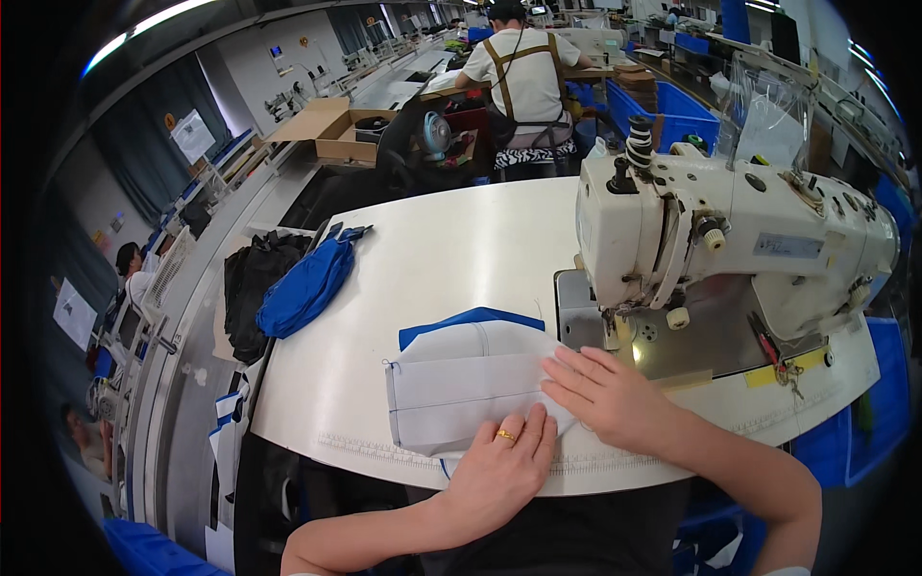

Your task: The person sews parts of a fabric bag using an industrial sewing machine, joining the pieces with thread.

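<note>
A light grey fabric piece (451, 379) with pale seam lines lies on the white table (432, 250), with a blue piece (469, 318) showing beneath its far edge. My left hand (495, 470) rests palm down on its near part, fingers extended and a gold ring on one. My right hand (605, 398) lies on its right side, fingers stretched out, just left of the sewing machine's (740, 221) needle area and metal plate.
Blue bundled fabric (305, 283) and black fabric (250, 293) sit at the left. Scissors (765, 341) lie on the machine bed. Blue bins (836, 432) hang at the right. A co-worker (519, 82) sits ahead beside a cardboard box (343, 139); other people are at far left.
</note>
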Demonstrator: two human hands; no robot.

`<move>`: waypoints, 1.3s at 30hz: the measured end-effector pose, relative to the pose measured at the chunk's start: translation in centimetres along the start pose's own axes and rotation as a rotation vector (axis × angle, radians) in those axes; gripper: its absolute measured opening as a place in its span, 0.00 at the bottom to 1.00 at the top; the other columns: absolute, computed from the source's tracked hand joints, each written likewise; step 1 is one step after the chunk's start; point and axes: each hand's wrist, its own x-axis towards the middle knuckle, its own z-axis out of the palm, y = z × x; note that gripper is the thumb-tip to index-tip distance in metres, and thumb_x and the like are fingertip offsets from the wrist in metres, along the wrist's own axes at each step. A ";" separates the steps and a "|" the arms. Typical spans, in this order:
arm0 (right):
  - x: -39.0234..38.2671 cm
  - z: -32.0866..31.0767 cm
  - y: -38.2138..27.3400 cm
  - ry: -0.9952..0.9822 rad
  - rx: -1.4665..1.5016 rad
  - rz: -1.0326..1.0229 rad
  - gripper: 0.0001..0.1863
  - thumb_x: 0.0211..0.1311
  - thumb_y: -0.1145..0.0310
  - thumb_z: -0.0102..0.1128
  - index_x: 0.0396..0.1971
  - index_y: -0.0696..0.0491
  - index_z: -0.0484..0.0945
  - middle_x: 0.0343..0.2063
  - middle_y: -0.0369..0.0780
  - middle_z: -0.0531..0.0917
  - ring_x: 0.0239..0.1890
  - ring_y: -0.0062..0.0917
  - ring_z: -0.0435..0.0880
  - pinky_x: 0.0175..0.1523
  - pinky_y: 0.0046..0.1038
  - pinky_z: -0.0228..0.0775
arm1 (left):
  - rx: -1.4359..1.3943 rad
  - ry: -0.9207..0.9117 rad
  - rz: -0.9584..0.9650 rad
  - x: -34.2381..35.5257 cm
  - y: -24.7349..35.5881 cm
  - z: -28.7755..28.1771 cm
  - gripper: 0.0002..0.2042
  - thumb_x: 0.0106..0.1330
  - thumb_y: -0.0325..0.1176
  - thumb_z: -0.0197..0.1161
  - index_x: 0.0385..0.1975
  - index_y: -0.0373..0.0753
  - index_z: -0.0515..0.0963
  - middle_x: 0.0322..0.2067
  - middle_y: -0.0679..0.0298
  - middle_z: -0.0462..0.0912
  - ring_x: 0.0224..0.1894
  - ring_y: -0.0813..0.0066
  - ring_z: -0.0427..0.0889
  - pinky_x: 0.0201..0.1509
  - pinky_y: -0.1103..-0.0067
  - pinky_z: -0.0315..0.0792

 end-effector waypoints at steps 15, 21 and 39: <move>-4.2 -1.8 1.6 -0.007 0.237 0.034 0.17 0.60 0.62 0.64 0.42 0.58 0.78 0.46 0.43 0.80 0.57 0.32 0.76 0.60 0.33 0.69 | -0.325 0.216 -0.036 8.3 -2.7 2.2 0.20 0.59 0.28 0.62 0.53 0.42 0.76 0.57 0.64 0.77 0.63 0.60 0.70 0.70 0.56 0.55; -4.2 -1.0 2.9 0.060 0.176 0.170 0.17 0.54 0.64 0.70 0.41 0.56 0.80 0.48 0.44 0.81 0.56 0.35 0.78 0.56 0.34 0.74 | -0.379 0.184 -0.023 10.5 -4.3 4.2 0.19 0.59 0.28 0.62 0.53 0.39 0.76 0.55 0.61 0.77 0.62 0.60 0.70 0.70 0.56 0.56; -1.6 -2.3 1.5 -0.016 0.249 0.230 0.15 0.57 0.77 0.63 0.47 0.55 0.80 0.55 0.47 0.78 0.60 0.45 0.74 0.62 0.40 0.67 | -0.377 1.014 -0.436 2.6 -18.3 -2.7 0.12 0.61 0.18 0.63 0.44 0.34 0.81 0.36 0.60 0.84 0.34 0.70 0.81 0.38 0.80 0.74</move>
